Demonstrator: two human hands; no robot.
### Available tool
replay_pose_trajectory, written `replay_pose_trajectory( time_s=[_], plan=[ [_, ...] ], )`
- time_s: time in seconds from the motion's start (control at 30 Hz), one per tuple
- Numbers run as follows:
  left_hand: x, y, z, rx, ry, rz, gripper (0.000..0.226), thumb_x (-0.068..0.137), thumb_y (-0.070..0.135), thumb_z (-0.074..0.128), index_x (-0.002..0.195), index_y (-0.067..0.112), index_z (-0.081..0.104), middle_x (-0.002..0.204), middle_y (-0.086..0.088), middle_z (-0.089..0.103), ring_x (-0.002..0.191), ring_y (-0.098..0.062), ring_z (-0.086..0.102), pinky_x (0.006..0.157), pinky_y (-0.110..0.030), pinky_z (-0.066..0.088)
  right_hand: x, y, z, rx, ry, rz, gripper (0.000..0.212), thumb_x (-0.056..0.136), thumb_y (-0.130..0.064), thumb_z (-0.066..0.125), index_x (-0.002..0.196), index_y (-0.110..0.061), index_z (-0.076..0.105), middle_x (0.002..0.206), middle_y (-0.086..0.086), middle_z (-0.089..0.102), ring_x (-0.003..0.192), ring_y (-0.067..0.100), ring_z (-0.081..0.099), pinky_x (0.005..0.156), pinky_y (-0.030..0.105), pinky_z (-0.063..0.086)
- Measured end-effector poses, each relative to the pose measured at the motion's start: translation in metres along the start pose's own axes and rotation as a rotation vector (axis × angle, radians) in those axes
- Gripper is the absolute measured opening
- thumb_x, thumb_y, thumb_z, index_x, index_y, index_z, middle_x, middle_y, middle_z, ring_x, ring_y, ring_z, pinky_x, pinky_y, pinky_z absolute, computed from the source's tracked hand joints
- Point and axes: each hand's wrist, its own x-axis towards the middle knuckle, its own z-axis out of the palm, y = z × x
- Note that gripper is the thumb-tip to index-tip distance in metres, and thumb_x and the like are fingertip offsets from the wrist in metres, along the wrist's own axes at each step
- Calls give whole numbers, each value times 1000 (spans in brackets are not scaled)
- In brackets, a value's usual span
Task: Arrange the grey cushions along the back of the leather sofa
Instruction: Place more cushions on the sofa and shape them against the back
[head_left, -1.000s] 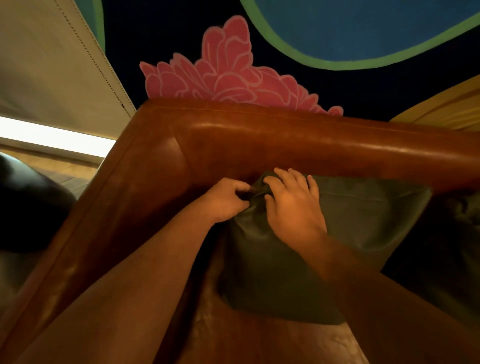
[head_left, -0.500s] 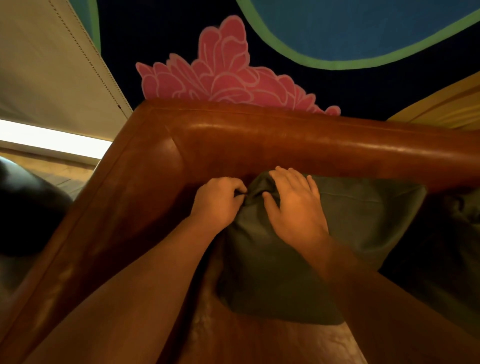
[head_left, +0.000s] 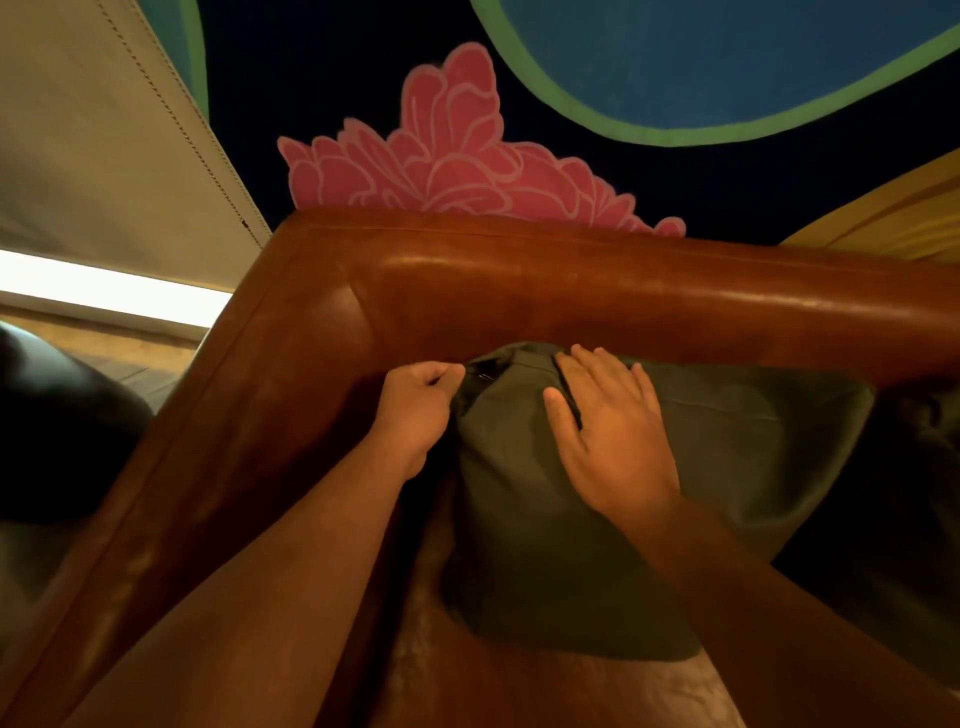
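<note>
A grey cushion (head_left: 727, 493) leans upright against the backrest of the brown leather sofa (head_left: 571, 291), in the sofa's left corner. My left hand (head_left: 415, 410) is closed in a fist, pinching the cushion's upper left corner next to the armrest. My right hand (head_left: 608, 431) lies flat on the cushion's front face near its top edge, fingers spread and pressing into the fabric. A second dark cushion (head_left: 914, 493) sits to the right, mostly in shadow.
The sofa's left armrest (head_left: 171, 493) runs diagonally down to the left. Behind the backrest hangs a dark wall piece with a pink flower (head_left: 447, 161). A dark rounded object (head_left: 57, 436) sits left of the sofa. The seat (head_left: 519, 686) shows below the cushion.
My right hand has flattened and slid slightly right across the cushion top. My left hand stayed pinched on the corner, and the cushion stands a little more upright against the backrest.
</note>
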Motion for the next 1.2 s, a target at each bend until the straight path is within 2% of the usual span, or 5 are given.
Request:
replay_pose_trajectory(
  time_s=[0.2, 0.37, 0.53, 0.7, 1.2],
  plan=[
    [3, 10, -6, 743, 87, 617, 17, 86, 27, 82, 88, 35, 67, 98, 10, 54, 100, -17, 53, 89, -36, 46, 8, 2, -2, -6, -41, 16, 55, 111, -46, 35, 156, -18, 46, 166, 5, 41, 158, 24, 29, 130, 47, 11],
    [7, 20, 0, 1055, -111, 610, 32, 94, 39, 72, 126, 39, 73, 104, 11, 44, 113, -23, 45, 93, -42, 34, 6, 3, -3, 2, -47, 14, 53, 110, -46, 37, 153, -18, 50, 164, 6, 44, 156, 24, 31, 129, 48, 12],
    [4, 29, 15, 1264, -211, 599, 29, 94, 25, 66, 121, 37, 66, 106, 8, 36, 117, -26, 43, 88, -42, 27, 4, -2, 1, 14, -53, -3, 51, 110, -46, 37, 150, -19, 54, 161, 4, 47, 156, 24, 31, 129, 48, 11],
    [3, 29, 17, 1283, -136, 648, 20, 94, 21, 64, 90, 33, 48, 103, 9, 38, 111, -25, 44, 85, -39, 25, 3, 1, 0, 34, -46, -4, 50, 110, -47, 40, 149, -19, 55, 160, 3, 49, 156, 23, 32, 129, 49, 12],
    [5, 32, -37, 820, 183, 1065, 17, 99, 28, 66, 105, 22, 81, 95, 1, 68, 90, -26, 63, 84, -49, 46, 2, 8, -7, 45, 20, 12, 47, 110, -45, 39, 146, -22, 58, 156, 1, 54, 154, 23, 35, 130, 53, 11]
  ],
)
